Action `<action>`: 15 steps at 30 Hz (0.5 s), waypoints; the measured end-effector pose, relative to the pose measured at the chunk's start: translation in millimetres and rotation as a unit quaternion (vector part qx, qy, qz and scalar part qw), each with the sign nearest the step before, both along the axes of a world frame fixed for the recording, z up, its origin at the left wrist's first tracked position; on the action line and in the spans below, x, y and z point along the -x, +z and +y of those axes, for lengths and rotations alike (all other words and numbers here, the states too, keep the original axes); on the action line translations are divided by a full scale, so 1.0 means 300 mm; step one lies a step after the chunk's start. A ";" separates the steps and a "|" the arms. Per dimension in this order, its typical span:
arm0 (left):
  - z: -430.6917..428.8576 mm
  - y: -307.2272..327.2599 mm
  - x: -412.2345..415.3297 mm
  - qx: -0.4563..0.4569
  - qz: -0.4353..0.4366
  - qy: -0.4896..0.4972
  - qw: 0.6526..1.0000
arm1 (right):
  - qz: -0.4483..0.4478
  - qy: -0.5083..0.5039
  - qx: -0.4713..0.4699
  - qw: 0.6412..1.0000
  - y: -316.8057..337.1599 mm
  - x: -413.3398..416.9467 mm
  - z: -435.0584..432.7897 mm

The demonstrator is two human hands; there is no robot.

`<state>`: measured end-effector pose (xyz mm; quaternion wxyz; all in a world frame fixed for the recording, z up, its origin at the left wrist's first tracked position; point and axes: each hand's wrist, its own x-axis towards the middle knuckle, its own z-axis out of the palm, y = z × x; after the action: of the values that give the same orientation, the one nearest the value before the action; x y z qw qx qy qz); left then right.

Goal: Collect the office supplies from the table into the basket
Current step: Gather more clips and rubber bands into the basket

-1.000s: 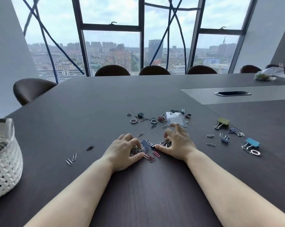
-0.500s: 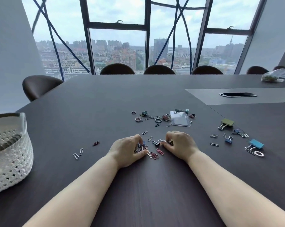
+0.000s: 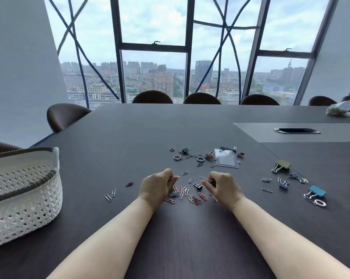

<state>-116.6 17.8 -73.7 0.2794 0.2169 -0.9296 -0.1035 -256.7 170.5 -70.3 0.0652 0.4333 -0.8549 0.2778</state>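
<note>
Head view: dark table (image 3: 190, 238) seen from above, both forearms reaching forward over it.
Landmark: heap of paper clips (image 3: 187, 195), lying on the table between the two hands.
Left hand (image 3: 157, 186): just left of the heap, fingers curled in, fingertips touching its left edge; cannot tell what is inside the curl.
Right hand (image 3: 223, 187): just right of the heap, fingers clenched on something thin and metallic, a wire end pointing out toward the left.
Small black binder clip (image 3: 197, 185): at the far edge of the heap, near the right hand.
Badge holder (image 3: 226, 158): beyond the heap, flat on the table, among rings and small clips.
Blue binder clip (image 3: 317, 191): well to the right of the heap.
Olive binder clip (image 3: 281, 165): right of the heap and farther away.
Two loose clips (image 3: 110, 195): left of the heap.
Basket (image 3: 23, 198): well to the left of the heap, white woven wall, standing on the table edge.
</note>
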 end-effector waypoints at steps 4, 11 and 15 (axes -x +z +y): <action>-0.043 0.095 -0.137 -0.046 0.115 -0.002 0.992 | -0.054 0.037 0.092 0.994 0.086 -0.103 -0.078; -0.225 0.421 -0.563 0.113 0.217 0.093 0.965 | -0.106 0.130 0.203 0.965 0.259 -0.374 -0.327; -0.358 0.462 -0.760 0.129 0.145 0.180 0.964 | -0.149 0.185 0.233 0.943 0.317 -0.531 -0.466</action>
<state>111.3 -89.5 64.8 0.4512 0.3253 -0.8301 0.0393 -97.3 30.7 24.9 -0.0162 0.5104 -0.6712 0.5374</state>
